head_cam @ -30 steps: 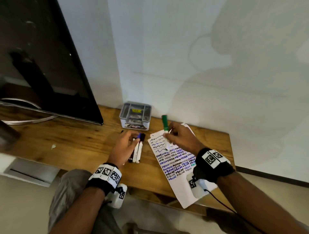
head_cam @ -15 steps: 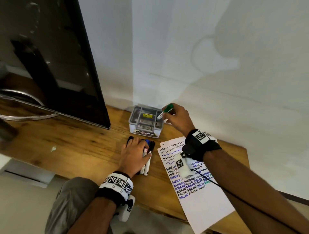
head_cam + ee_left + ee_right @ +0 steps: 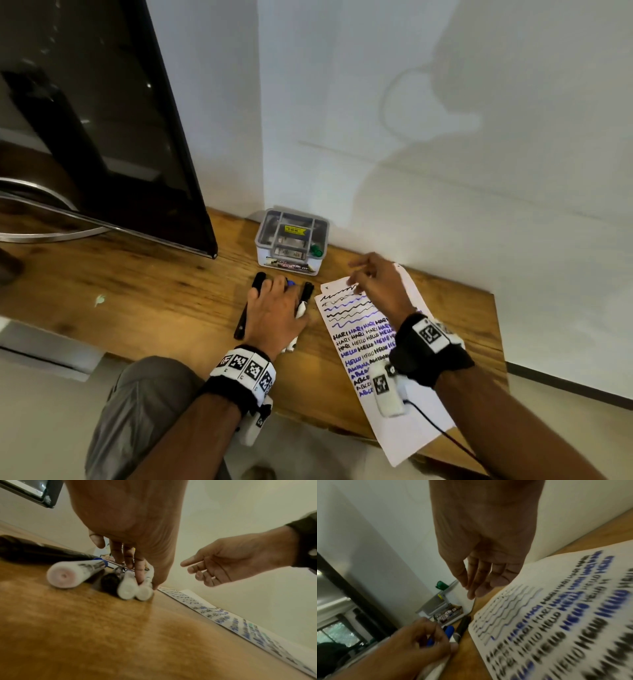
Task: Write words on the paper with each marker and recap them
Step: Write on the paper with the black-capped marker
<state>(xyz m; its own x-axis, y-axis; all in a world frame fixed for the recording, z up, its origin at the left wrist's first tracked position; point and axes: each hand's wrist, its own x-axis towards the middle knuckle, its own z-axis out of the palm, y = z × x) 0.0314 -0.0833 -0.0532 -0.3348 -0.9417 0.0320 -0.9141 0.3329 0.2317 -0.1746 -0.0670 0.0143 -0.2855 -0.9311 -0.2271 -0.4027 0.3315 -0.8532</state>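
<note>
Where fingers of the left hand (image 3: 274, 315) curl down over the markers (image 3: 128, 588) lying on the table (image 3: 154, 291), thumb flanks them. Right hand (image 3: 376, 284): fingers loose, slightly spread, empty, above the paper (image 3: 404, 428) top. Green marker (image 3: 315, 251) stands in box (image 3: 291, 240).

Matt paper (image 3: 404, 428), seemingly glossy wooden table (image 3: 137, 301).

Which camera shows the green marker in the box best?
The head view: it is sharp and places the green marker in the right corner of the box. The right wrist view shows only its green end above the rim, slightly blurred. The left wrist view does not show it.
</note>
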